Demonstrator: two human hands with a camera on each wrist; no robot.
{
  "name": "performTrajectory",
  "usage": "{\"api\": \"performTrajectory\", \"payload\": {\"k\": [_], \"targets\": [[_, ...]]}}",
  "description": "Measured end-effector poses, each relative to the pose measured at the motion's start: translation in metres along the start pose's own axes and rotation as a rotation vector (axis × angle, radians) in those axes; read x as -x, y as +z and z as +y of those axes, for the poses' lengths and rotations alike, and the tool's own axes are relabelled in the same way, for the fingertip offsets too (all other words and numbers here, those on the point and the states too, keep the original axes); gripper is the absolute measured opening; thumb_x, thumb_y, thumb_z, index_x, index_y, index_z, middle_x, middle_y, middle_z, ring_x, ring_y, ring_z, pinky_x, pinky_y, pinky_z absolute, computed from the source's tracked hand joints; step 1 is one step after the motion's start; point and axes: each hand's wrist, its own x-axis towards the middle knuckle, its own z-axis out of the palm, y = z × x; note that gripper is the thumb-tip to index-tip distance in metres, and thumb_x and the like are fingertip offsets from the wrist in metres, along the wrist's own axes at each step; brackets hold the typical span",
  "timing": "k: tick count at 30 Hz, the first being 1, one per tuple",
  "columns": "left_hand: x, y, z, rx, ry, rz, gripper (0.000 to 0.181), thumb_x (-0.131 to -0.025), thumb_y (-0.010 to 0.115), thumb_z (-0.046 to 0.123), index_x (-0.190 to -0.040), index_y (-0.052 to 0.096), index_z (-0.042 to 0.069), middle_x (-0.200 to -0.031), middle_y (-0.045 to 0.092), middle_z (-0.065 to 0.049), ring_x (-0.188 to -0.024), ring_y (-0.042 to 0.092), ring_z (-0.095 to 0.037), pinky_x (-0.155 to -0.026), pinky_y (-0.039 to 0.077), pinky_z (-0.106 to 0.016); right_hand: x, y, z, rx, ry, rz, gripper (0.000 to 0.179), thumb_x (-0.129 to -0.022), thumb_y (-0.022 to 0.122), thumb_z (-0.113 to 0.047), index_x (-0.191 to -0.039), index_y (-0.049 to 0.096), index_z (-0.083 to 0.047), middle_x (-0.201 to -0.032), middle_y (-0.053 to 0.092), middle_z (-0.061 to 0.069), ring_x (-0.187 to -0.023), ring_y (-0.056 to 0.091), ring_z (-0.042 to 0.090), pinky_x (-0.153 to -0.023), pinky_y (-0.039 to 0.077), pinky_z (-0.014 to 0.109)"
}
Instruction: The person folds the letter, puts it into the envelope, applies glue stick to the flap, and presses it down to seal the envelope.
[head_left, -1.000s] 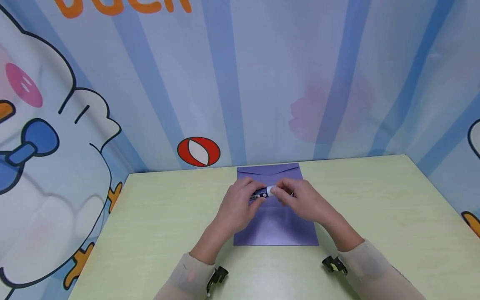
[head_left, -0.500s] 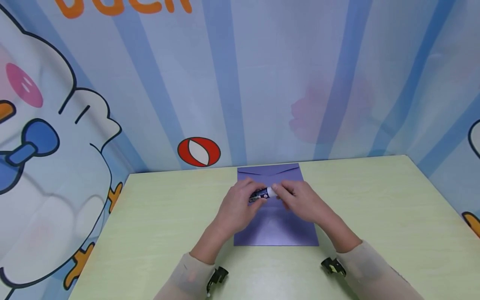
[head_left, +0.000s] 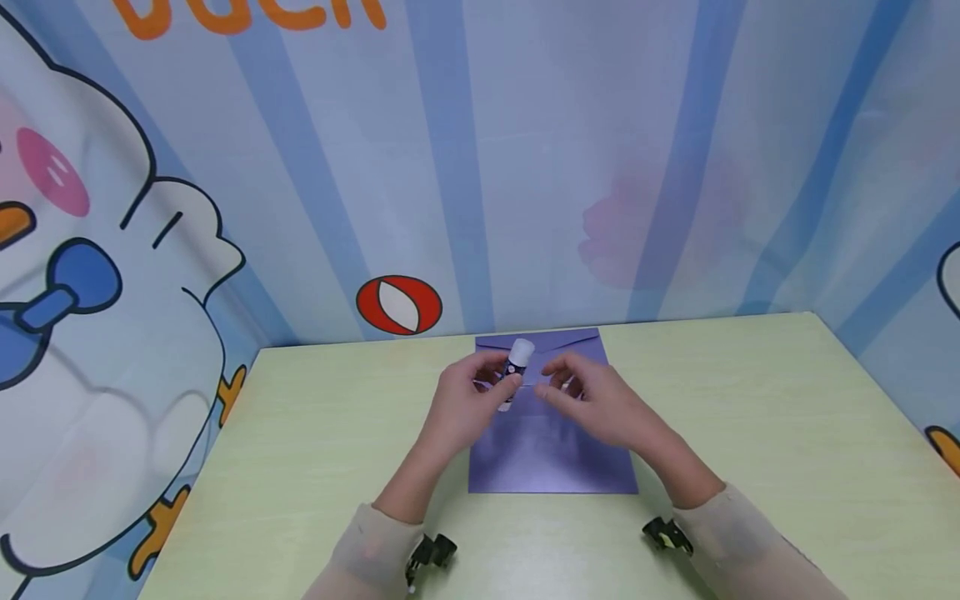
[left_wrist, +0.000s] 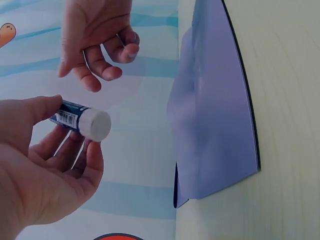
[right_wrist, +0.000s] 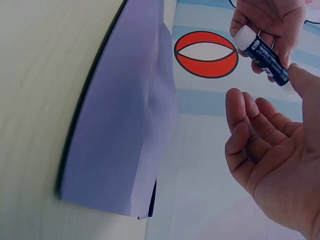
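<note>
My left hand (head_left: 467, 402) pinches a glue stick (left_wrist: 75, 117) between thumb and fingers. The stick has a dark blue printed body and white ends, and in the head view it stands tilted, with a white end up. Just to the right, my right hand (head_left: 600, 402) is held with loosely bent fingers (right_wrist: 255, 120) and nothing in them. Its thumb overlaps the lower end of the stick in the right wrist view, while the head view shows a gap between them. Beneath both hands lies a purple envelope (head_left: 551, 458), its flap (head_left: 558, 337) at the far end.
The envelope rests on a pale yellow-green table (head_left: 337, 442), near its back edge. Behind the table rises a blue striped backdrop (head_left: 525, 167) with cartoon prints. Small black devices hang at both sleeves (head_left: 375, 546).
The right hand has let go of the glue stick's white end and drawn slightly away. In the left hand, the stick has turned from nearly level to upright.
</note>
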Motion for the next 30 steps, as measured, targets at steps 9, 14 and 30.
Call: {"api": "performTrajectory", "payload": {"k": [9, 14, 30], "targets": [[0.000, 0.002, 0.002, 0.308, -0.137, -0.063, 0.034, -0.100, 0.076, 0.016, -0.130, 0.070, 0.001, -0.115, 0.071, -0.012, -0.100, 0.074, -0.024, -0.087, 0.063, -0.041, 0.001, 0.006, -0.006, 0.003, -0.041, -0.004, 0.041, -0.102, 0.075, -0.029, -0.134, 0.063, -0.007, -0.109, 0.070, -0.001, -0.092, 0.068, 0.017, -0.076, 0.058, 0.037], [0.001, 0.005, 0.001, 0.392, -0.161, -0.084, 0.030, -0.099, 0.076, 0.011, -0.125, 0.068, -0.003, -0.115, 0.069, -0.016, -0.096, 0.076, -0.023, -0.086, 0.063, -0.039, 0.002, 0.009, -0.007, 0.005, -0.064, 0.008, 0.040, -0.101, 0.077, -0.027, -0.136, 0.063, -0.012, -0.113, 0.070, -0.003, -0.094, 0.068, 0.014, -0.074, 0.058, 0.036], [0.001, 0.011, -0.001, 0.427, -0.197, -0.094, 0.027, -0.096, 0.073, 0.003, -0.120, 0.064, -0.004, -0.106, 0.073, -0.011, -0.090, 0.069, -0.015, -0.080, 0.058, -0.028, 0.002, 0.011, -0.009, 0.077, -0.107, 0.044, 0.030, -0.098, 0.080, -0.021, -0.126, 0.070, -0.017, -0.105, 0.068, -0.009, -0.092, 0.063, 0.012, -0.072, 0.052, 0.034]]}}
